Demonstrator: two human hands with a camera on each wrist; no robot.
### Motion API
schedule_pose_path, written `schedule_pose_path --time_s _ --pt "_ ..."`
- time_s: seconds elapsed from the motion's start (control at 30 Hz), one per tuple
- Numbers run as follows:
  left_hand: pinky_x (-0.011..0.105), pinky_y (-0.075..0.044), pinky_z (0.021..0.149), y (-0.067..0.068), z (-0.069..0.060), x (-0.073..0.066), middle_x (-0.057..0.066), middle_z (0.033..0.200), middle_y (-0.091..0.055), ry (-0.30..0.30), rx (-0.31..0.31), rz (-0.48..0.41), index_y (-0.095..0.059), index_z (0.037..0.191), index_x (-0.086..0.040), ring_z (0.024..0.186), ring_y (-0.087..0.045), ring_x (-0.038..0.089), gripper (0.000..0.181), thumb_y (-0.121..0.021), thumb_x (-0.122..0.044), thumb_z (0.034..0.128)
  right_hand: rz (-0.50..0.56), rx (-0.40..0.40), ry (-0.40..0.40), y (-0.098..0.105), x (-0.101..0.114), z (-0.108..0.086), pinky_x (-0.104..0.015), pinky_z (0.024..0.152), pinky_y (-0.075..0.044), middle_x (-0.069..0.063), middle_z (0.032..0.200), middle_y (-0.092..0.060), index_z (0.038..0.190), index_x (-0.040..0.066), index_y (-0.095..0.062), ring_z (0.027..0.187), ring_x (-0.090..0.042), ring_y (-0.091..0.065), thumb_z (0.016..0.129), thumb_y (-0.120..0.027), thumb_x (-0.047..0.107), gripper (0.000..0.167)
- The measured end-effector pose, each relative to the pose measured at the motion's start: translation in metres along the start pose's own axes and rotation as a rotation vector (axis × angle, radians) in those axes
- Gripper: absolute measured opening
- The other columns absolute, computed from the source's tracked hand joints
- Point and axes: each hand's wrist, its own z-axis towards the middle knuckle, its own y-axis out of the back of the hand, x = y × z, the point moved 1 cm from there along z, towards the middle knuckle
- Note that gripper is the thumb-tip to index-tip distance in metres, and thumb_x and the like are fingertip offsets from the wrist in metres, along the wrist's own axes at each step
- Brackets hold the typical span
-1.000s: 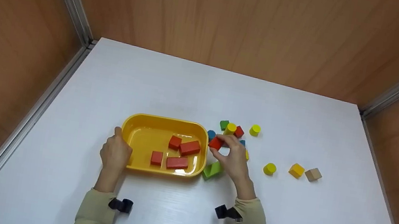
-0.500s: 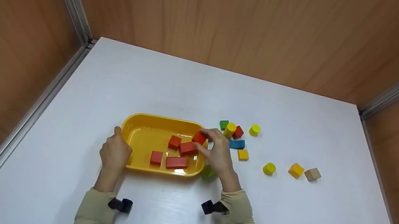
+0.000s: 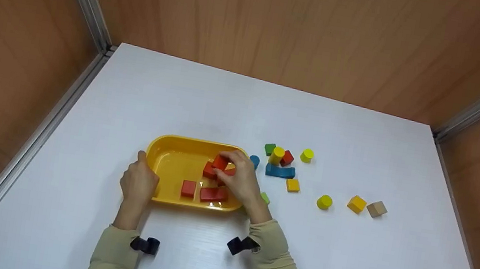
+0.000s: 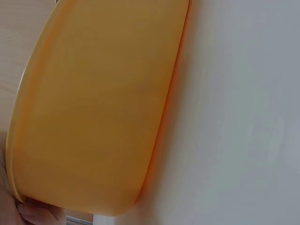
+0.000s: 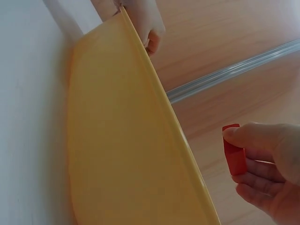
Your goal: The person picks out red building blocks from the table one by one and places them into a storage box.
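A yellow tray [image 3: 180,146] sits on the white table with several red blocks inside, among them a small red cube [image 3: 188,188] and a longer red block [image 3: 211,194]. At its left end my left hand [image 3: 139,183] grips the rim, with fingertips [image 4: 40,213] showing at the lower left of the left wrist view. Over the tray's right half, my right hand [image 3: 240,180] pinches a red block [image 5: 235,152] between thumb and fingers. That block hangs above the other red blocks, some of which the hand partly hides.
Right of the tray lie a blue block [image 3: 280,171], a yellow cylinder [image 3: 276,155], a red block [image 3: 287,158], a green block [image 3: 270,149] and a yellow square block [image 3: 293,185]. Farther right are a yellow cube [image 3: 357,204] and a plain wooden cube [image 3: 377,209]. Wooden walls border the table.
My right hand has moved left with the red block, from beside the tray's right edge to over its inside. My left hand has stayed on the rim.
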Motion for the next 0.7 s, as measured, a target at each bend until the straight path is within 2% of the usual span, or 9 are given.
schedule_pose_path --time_s 0.27,0.5,0.7 --pt "0.037 -0.041 0.042 0.002 0.000 -0.001 0.019 0.068 -0.057 0.004 0.009 0.006 -0.042 0.105 0.006 0.050 -0.053 0.026 0.034 -0.054 0.005 0.0729 -0.027 0.051 -0.003 -0.015 0.008 0.011 -0.030 0.081 -0.045 -0.006 0.103 -0.056 0.109 0.003 -0.059 0.091 -0.016 -0.052 0.076 -0.068 0.016 0.036" --pt "0.038 -0.042 0.045 0.003 0.001 -0.001 0.020 0.070 -0.057 0.021 0.024 0.016 -0.041 0.109 0.006 0.052 -0.054 0.026 0.038 -0.055 0.004 0.0732 -0.079 0.096 -0.034 -0.025 0.011 0.019 -0.023 0.080 -0.044 -0.006 0.106 -0.056 0.110 0.004 -0.059 0.093 -0.015 -0.052 0.076 -0.068 0.016 0.037" --pt "0.041 -0.042 0.045 0.002 0.000 -0.001 0.021 0.071 -0.058 0.017 0.017 0.011 -0.041 0.108 0.006 0.053 -0.055 0.029 0.038 -0.055 0.004 0.0725 -0.070 0.138 -0.033 -0.036 0.009 0.026 -0.019 0.079 -0.043 -0.005 0.103 -0.055 0.110 0.004 -0.059 0.090 -0.015 -0.051 0.076 -0.068 0.015 0.036"
